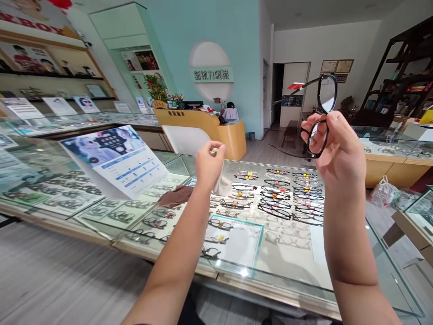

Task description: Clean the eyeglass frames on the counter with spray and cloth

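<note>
My right hand point(343, 146) is raised at the right, its fingers closed round the bridge of a pair of black-framed eyeglasses point(318, 92). The glasses are turned on end, one lens above my fingers and one below, with the temples pointing left. Over the counter, my left hand point(209, 164) is closed on a pale cloth point(222, 184) that hangs below the fingers. A brown cloth point(176, 195) lies on the glass just left of my left forearm. Several rows of eyeglass frames point(275, 196) spread across the counter between my two arms.
The glass display counter point(233, 277) runs across in front of me. A folded printed stand-up card point(117, 158) rises from it at the left. Beyond are a wooden reception desk point(233, 140), a dark bench point(291, 134) and, to the right, plastic bags point(384, 192) on the floor.
</note>
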`<move>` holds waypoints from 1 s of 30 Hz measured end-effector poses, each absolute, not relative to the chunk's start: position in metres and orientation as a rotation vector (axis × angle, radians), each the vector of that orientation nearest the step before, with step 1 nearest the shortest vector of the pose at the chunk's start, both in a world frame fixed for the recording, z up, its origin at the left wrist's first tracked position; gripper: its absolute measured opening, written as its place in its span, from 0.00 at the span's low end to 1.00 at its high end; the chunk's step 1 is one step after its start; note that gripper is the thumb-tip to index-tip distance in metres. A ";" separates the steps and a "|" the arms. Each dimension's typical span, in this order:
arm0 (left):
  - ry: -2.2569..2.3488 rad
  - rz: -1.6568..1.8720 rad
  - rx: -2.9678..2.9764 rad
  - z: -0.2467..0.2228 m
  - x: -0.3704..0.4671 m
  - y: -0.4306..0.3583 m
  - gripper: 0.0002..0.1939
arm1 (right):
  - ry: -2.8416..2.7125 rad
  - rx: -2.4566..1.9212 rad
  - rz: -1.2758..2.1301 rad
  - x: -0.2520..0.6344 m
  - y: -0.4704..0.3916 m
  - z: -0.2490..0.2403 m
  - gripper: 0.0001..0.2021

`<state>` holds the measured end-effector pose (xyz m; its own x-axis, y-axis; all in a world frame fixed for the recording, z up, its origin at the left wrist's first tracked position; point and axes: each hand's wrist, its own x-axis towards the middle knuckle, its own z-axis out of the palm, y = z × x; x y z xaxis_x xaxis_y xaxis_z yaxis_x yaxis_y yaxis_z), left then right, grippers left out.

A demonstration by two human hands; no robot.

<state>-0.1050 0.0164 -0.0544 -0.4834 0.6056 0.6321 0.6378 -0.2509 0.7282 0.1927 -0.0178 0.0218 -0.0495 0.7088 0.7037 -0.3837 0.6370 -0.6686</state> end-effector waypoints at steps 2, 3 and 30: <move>-2.140 -1.744 -1.397 -0.078 -0.137 0.028 0.08 | -1.351 -0.322 0.906 0.192 -0.019 0.022 0.13; -2.256 -1.661 -1.322 -0.090 -0.150 0.032 0.09 | -1.351 -0.330 0.904 0.192 -0.019 0.023 0.13; -2.353 -1.785 -1.668 -0.150 -0.147 0.072 0.10 | -1.121 -0.543 1.165 0.200 -0.011 -0.042 0.20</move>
<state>-0.1472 0.0720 -0.1504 -0.4929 0.8019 0.3377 0.5412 -0.0214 0.8406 0.1999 -0.0110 -0.0423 -0.0191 0.9143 0.4047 -0.4398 0.3558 -0.8246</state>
